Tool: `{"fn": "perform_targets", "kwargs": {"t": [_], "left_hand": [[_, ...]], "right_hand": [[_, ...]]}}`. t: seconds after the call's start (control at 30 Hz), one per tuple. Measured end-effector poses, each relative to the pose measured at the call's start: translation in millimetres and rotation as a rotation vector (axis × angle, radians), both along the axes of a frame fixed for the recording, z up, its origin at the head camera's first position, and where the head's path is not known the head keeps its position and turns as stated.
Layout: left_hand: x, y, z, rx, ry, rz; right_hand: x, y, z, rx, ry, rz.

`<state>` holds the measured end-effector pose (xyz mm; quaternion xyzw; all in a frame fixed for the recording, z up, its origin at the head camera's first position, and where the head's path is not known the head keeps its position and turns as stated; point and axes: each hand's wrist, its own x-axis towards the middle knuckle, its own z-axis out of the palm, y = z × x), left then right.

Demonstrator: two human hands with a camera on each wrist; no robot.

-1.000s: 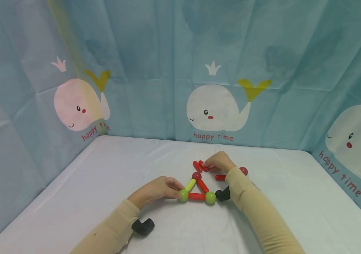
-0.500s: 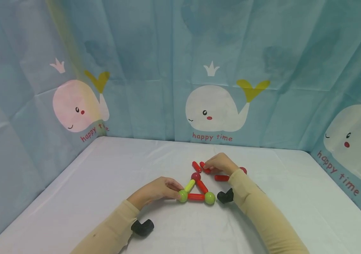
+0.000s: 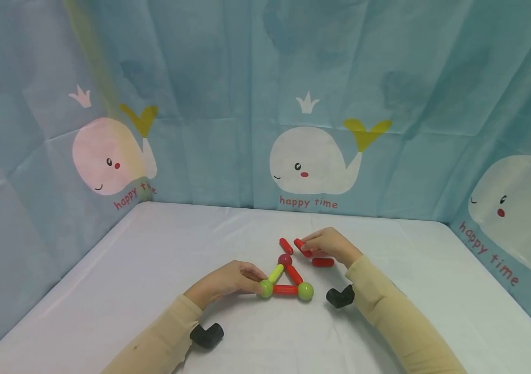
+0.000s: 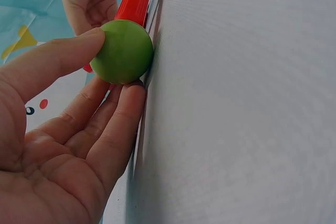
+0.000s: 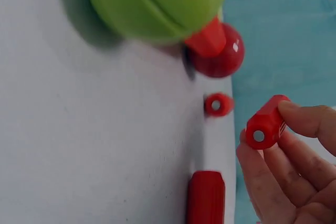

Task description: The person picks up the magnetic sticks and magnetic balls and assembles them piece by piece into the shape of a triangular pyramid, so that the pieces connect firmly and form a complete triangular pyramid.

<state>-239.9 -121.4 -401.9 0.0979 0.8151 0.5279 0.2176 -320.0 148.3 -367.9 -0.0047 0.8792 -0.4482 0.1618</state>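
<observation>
A triangle of rods and balls lies on the white table. My left hand point(image 3: 230, 280) pinches its left green ball point(image 4: 123, 53) between thumb and fingers. A yellow-green rod point(image 3: 276, 273) links that ball to the dark red ball point(image 3: 285, 260) at the far corner. Red rods form the other two sides, meeting at the right green ball point(image 3: 305, 291). Beyond the triangle, my right hand point(image 3: 332, 243) pinches a short red rod point(image 5: 265, 124) with a silver disc in its end. In the right wrist view this rod appears raised off the table.
One loose red rod point(image 3: 286, 246) lies behind the triangle's far corner. Another loose red rod point(image 3: 323, 263) lies just below my right hand. Black pieces point(image 3: 206, 336) sit at both wrists. A blue curtain point(image 3: 209, 104) with whales hangs behind the table.
My right hand has drawn the pinched rod slightly right, away from the loose rod beside it. The red ball at the right is now out of sight. My left hand keeps its hold.
</observation>
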Motion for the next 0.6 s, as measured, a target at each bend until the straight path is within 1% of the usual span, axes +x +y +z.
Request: {"fn": "perform_targets", "kwargs": {"t": [0.13,0.27,0.6], "left_hand": [[-0.5,-0.8,-1.3,0.002,0.002,0.002],[-0.5,-0.7,-1.7,0.0,0.002,0.005],[0.1,-2.3,-1.7,0.018,0.007,-0.009]], "right_hand": [[8.3,-1.3,3.8,-0.038,0.016,0.017],[17.3,-2.6,7.3,-0.078,0.015,0.021],[39.3,-11.6,12.3,-0.149,0.025,0.008]]}}
